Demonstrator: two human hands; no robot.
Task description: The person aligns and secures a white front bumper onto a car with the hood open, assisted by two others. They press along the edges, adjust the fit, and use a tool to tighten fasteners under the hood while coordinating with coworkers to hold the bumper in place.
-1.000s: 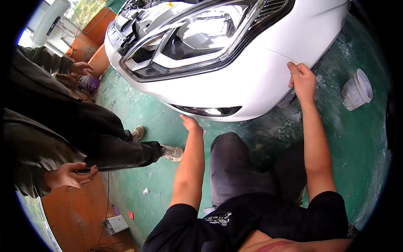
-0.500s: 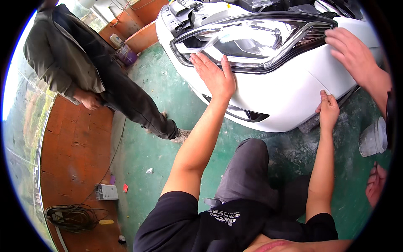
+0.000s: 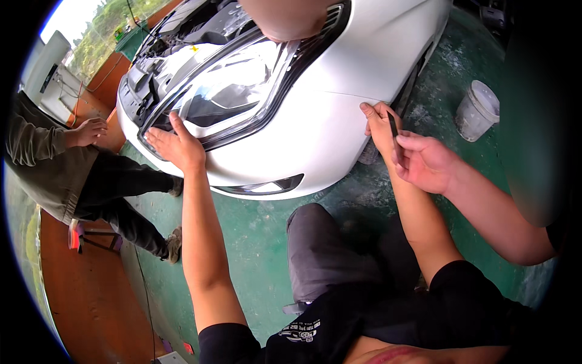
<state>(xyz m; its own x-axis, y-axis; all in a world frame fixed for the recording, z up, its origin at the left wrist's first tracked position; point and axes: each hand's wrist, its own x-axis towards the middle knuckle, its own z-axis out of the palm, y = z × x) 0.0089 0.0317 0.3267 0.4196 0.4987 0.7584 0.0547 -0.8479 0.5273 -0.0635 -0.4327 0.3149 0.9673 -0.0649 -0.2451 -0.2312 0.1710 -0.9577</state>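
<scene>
- While the left hand [image 3: 179, 148] is held wide, with the thumb stretched away from the fingers, it is placed over the lower corner of the headlight [image 3: 233, 88]; how firmly it is pressed there cannot be told.
- By the right hand [image 3: 381, 124], the side edge of the white bumper [image 3: 303, 145] is reached; its fingers are bent and its thumb is laid forward, but whether the edge is pinched cannot be told.
- The bumper is stretched between both hands, and the headlight is seen above it, up and to the right of the left hand.
- Below and to the right of the left hand, a dark lamp recess [image 3: 267, 185] is set in the bumper.
- Just beside the right hand, at its lower right, a thin dark strip [image 3: 393, 130] is held by a co-worker's hand [image 3: 427, 162]; the person's forearm is partly covered by this hand.
- Farther above the left hand, the engine bay [image 3: 209, 33] is left uncovered.
- To the right of the right hand, well apart, a dirty bucket [image 3: 478, 112] is placed on the green floor [image 3: 433, 130].
- To the left of the left hand, a standing person [image 3: 51, 164] in dark clothes is seen.
</scene>
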